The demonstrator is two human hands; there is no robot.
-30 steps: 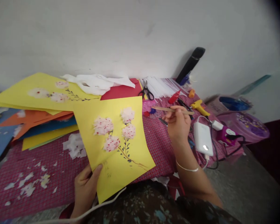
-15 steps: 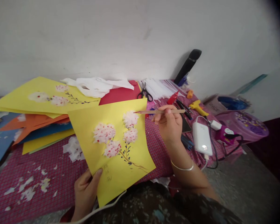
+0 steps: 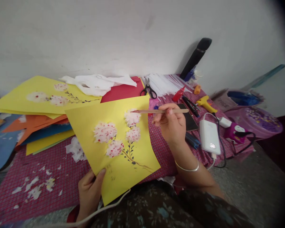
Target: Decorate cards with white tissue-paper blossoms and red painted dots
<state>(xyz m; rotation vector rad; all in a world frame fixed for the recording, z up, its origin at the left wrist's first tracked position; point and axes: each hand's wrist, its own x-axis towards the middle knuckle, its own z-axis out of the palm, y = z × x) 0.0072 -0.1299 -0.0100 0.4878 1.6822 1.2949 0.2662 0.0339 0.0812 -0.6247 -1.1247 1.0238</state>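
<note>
Wooden stick [image 3: 154,111] is pinched in the right hand [image 3: 174,126], long axis nine-to-three, red tip pointed at nine, over the uppermost flower [image 3: 132,120]. Yellow sheet [image 3: 120,183] is gripped by the left hand [image 3: 91,189] at its seven o'clock. From the right hand, scissors [image 3: 148,87] are noted at eleven, glue gun [image 3: 205,103] at two.

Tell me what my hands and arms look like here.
Your left hand and right hand wear no gloves. A thin, silvery bangle circles the right arm. Dark red fabric shows near the left hand; a pale cord runs past. Your dark garment has a floral print.
</note>
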